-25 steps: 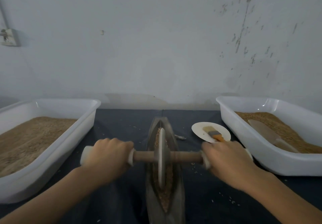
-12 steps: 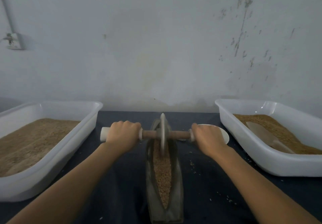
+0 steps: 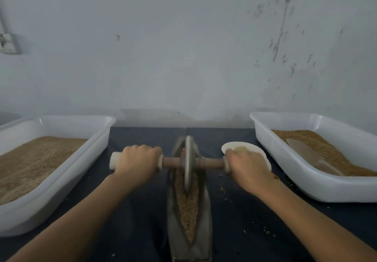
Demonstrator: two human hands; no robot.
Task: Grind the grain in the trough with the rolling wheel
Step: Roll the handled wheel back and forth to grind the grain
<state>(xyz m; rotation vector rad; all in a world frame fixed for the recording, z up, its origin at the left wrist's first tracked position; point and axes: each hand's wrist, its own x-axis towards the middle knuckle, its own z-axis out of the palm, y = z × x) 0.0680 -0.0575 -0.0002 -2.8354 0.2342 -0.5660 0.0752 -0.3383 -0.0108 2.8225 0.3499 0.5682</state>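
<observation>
- Here, a long, boat-shaped metal trough (image 3: 188, 239) lies on a dark table (image 3: 240, 217), running from the near edge toward the far edge, about midway between the left and right sides.
- Brown grain (image 3: 188, 210) fills the trough's narrow channel along most of its length.
- The rolling wheel (image 3: 188, 163), a thin grey disc, stands upright on edge in the far half of the trough, its lower rim down in the grain.
- A wooden axle (image 3: 210, 162) passes through the wheel's middle and sticks out level on both sides, ending in white handles.
- The left hand (image 3: 138, 165) is curled round the left handle, whose white end (image 3: 114, 160) pokes out beyond the knuckles.
- The right hand (image 3: 247, 169) is wrapped round the right handle in the same way, fingers folded over the top.
- Both forearms reach in from the near corners.
- A small white dish (image 3: 244, 147) sits just behind the right hand, partly hidden by it; what it holds is too blurred to tell.
- A white tub (image 3: 98, 139) of fine brown meal stands along the left edge of the table.
- Another white tub (image 3: 285, 159) stands along the right edge, holding brown grain with a pale scoop (image 3: 304, 151) lying on top.
- Loose grains (image 3: 223, 190) are scattered on the table right of the trough.
- A scuffed pale wall (image 3: 183, 47) rises behind the far edge.
</observation>
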